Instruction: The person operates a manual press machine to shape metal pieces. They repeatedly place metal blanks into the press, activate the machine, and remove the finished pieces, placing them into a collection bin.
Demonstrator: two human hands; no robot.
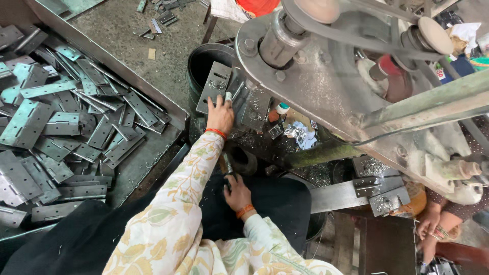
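My left hand reaches forward and rests its fingers on a grey metal hinge plate that lies by the base of a large press machine, over a black bucket. One fingertip is wrapped in pale tape. My right hand is low over my dark lap, its fingers closed around a small dark metal piece beside a round black opening. Both wrists wear orange bangles and both sleeves are floral.
A metal tray on the left holds a heap of several grey hinges. Metal shavings and small parts lie under the machine. Another person's hands are at the bottom right, next to more hinge plates.
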